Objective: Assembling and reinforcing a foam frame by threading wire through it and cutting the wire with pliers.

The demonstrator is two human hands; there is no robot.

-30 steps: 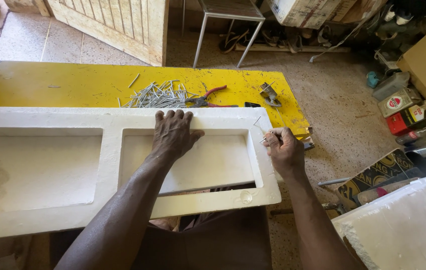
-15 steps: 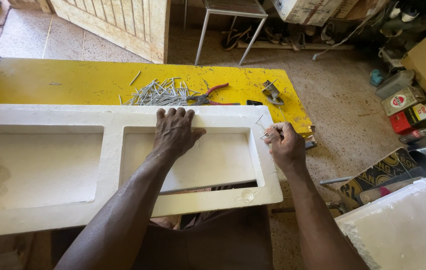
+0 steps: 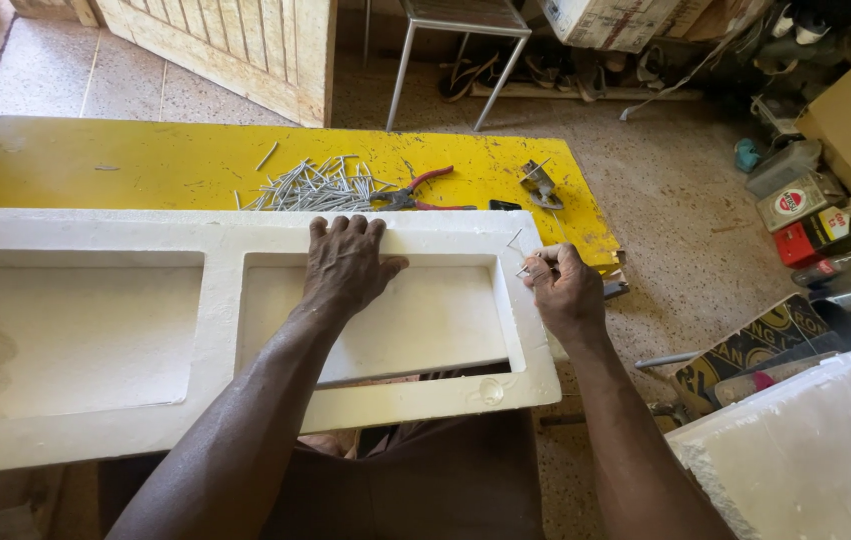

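A long white foam panel (image 3: 216,240) with two rectangular recesses lies across my lap and a yellow board (image 3: 146,165). My left hand (image 3: 346,265) lies flat on the far rim of the right recess, fingers spread over the edge. At the panel's right end, my right hand (image 3: 564,285) is closed on a thin nail (image 3: 524,268), its tip against the foam's right rim. A thin scratched line runs near that corner.
A heap of loose nails (image 3: 311,187) and red-handled pliers (image 3: 416,190) lie on the yellow board, with a small metal clamp (image 3: 541,185) to the right. Boxes and cans (image 3: 806,205) stand at the right, another foam block (image 3: 806,450) at lower right, a metal stool (image 3: 461,40) behind.
My right hand has shifted slightly along the panel's right rim with the nail. The left hand stays pressed on the foam.
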